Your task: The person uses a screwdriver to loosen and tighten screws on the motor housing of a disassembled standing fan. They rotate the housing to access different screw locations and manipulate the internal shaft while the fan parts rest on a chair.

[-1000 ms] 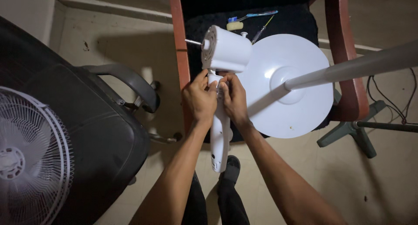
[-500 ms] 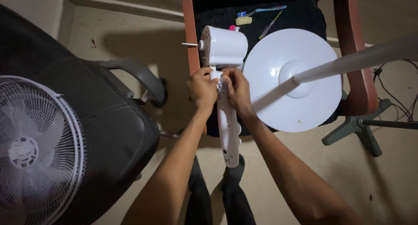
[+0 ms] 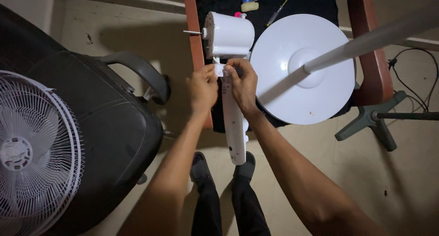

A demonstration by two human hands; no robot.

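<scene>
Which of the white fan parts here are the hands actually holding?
The long white neck piece with the motor housing on top. Both the left hand and right hand grip it just under the housing; the round base and grille lie untouched.

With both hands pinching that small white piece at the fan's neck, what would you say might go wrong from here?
The fan motor housing sits at the edge of the wooden chair with its long white neck overhanging the floor, so it might tip off if the left hand or right hand lets go. The bare metal shaft juts sideways and could get bent or jab a wrist. The round base leans close by and may slide into the work.
</scene>
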